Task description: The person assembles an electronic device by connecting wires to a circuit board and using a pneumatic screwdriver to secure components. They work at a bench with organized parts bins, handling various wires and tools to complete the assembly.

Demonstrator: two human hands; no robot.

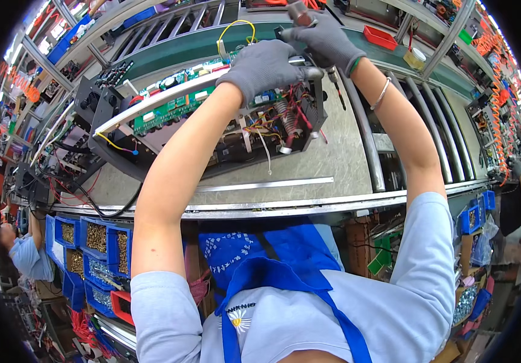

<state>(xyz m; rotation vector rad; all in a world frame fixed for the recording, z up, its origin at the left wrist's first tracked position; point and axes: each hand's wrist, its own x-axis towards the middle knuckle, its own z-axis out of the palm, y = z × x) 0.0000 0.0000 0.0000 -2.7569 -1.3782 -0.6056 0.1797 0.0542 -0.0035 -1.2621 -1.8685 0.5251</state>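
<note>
A machine chassis [309,124] with a green circuit board [170,115], a pale long rail and many coloured wires lies open on the bench. My left hand [263,68], in a grey glove, closes over the upper right part of the chassis frame; its fingertips are partly hidden. Just beyond, my right hand [328,41], gloved too, is closed around a short reddish-brown and grey tool [299,13] whose kind I cannot make out. A yellow wire [236,23] loops up behind my left hand. A thin dark tool [337,88] lies right of the chassis.
Metal rollers [436,121] run along the right. A metal strip [266,185] lies near the bench's front edge. Blue bins [96,236] of screws hang at lower left. Across the green belt [272,30] sits a red tray [380,37]. Other people work at both sides.
</note>
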